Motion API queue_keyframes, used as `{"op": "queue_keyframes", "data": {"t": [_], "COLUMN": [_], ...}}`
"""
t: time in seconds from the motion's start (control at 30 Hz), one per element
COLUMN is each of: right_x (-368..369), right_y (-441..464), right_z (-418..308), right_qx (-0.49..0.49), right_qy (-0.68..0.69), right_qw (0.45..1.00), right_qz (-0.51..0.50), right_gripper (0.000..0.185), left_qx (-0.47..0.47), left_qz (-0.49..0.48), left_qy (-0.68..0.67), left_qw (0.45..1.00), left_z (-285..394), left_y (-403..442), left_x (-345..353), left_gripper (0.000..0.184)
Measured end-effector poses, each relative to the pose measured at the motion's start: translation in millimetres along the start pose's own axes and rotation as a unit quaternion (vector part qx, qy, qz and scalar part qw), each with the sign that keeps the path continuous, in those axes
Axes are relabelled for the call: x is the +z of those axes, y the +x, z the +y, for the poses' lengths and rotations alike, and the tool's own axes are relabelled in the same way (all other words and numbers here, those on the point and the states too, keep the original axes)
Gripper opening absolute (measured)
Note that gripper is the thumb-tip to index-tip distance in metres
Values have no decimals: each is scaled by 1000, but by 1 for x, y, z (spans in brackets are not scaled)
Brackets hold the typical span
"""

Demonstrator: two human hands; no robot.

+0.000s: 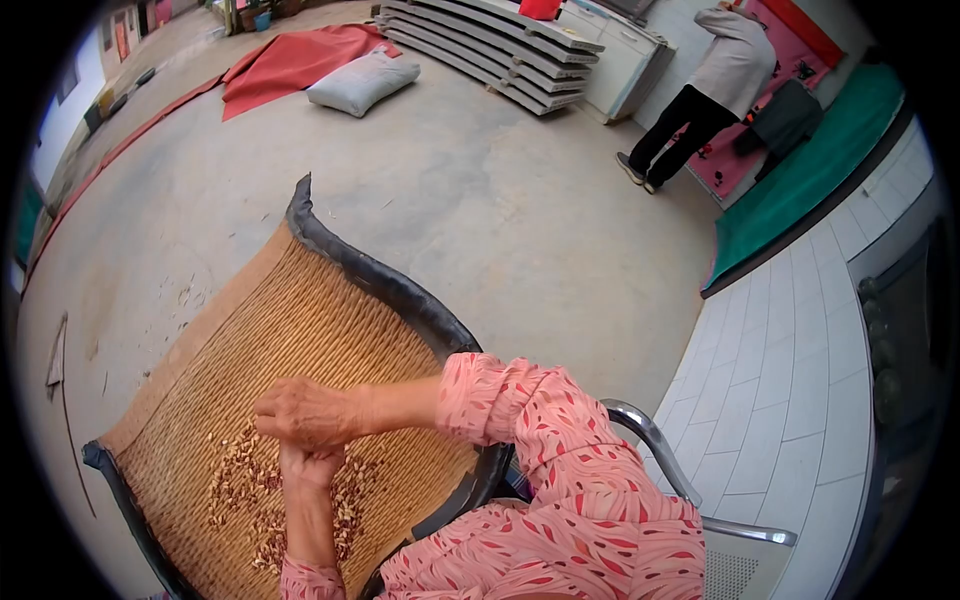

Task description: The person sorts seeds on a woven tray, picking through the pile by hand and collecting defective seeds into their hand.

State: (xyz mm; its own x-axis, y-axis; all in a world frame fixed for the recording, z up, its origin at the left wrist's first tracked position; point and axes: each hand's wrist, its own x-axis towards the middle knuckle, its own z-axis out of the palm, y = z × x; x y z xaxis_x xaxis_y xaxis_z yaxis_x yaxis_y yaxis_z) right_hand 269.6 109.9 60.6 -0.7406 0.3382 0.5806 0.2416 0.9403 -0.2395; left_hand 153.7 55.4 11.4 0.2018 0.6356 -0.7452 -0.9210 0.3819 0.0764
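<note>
A woven basket tray [290, 310] with a black-wrapped rim lies across my lap, tilted in view. Small reddish and pale nuts or beans [235, 490] are scattered over its lower part. My right hand [310, 410], its fingers curled, lies over my left hand [312, 465], and the two touch above the pile. Most of the left fingers are hidden beneath the right hand. Whatever lies between the hands cannot be made out.
A metal chair armrest [655, 450] is at my right. Farther off are a stuffed sack [363, 83], a red cloth [290, 65], stacked grey slabs [490, 45] and a white cabinet [615, 60]. A person [725, 70] stands by a green-covered ledge [815, 180].
</note>
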Motion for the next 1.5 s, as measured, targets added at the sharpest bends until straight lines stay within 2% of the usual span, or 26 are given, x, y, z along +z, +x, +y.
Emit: {"op": "queue_keyframes", "data": {"t": [0.07,0.1,0.13,0.17,0.2,0.27,0.3,0.37,0.43,0.47,0.57,0.6,0.73,0.8,0.9,0.97,1.0,1.1,1.23,1.27,1.37,1.5], "right_x": [15,16,-1,-23,-25,-27,-31,-30,-27,-25,-13,-6,25,42,73,86,94,101,90,90,84,88], "right_y": [0,-3,4,12,13,15,18,15,11,10,0,-5,-29,-32,-34,-25,-23,2,11,5,-8,-21], "right_z": [2,6,6,3,9,22,23,29,34,34,22,20,13,2,-26,-56,-68,-88,-60,-53,-43,-40], "right_qx": [1,39,29,36,80,93,108,153,192,180,214,181,175,210,272,342,329,381,442,454,474,424], "right_qy": [-9,11,11,40,37,49,57,99,117,127,127,91,47,69,106,305,371,485,461,453,424,401], "right_qw": [1000,998,999,997,995,992,989,980,974,975,950,949,881,834,814,773,766,730,718,719,717,746], "right_qz": [9,-49,21,56,46,71,78,78,32,3,-189,-243,-437,-506,-501,-438,-409,-294,-276,-267,-287,-322], "right_gripper": [22,23,23,19,20,20,14,15,16,17,17,18,15,13,12,18,28,31,27,21,18,16], "left_qx": [-10,9,-55,-56,-67,-27,17,81,124,143,179,187,236,234,219,203,212,185,165,213,190,214], "left_qz": [1,-32,-108,-83,-119,-163,-158,-152,-125,-110,-88,-83,-36,-85,-162,-194,-199,-213,-195,-92,-139,-108], "left_qy": [41,136,75,111,35,61,69,92,97,99,71,56,5,-3,-7,-4,12,-1,-36,3,-39,-44], "left_qw": [999,990,990,989,990,984,985,981,980,978,977,977,971,969,962,960,957,959,966,973,971,970], "left_z": [-8,-6,5,9,10,33,47,79,107,119,148,154,169,175,180,186,184,181,170,163,165,164], "left_y": [-23,-26,-13,-22,-31,-45,-58,-77,-99,-111,-133,-138,-158,-163,-164,-158,-157,-152,-142,-148,-148,-148], "left_x": [26,23,2,10,18,15,10,-4,-29,-42,-93,-108,-141,-146,-153,-157,-158,-165,-176,-159,-156,-149], "left_gripper": [18,19,20,28,34,34,33,30,29,28,27,26,26,26,26,26,24,21,12,26,25,28]}}
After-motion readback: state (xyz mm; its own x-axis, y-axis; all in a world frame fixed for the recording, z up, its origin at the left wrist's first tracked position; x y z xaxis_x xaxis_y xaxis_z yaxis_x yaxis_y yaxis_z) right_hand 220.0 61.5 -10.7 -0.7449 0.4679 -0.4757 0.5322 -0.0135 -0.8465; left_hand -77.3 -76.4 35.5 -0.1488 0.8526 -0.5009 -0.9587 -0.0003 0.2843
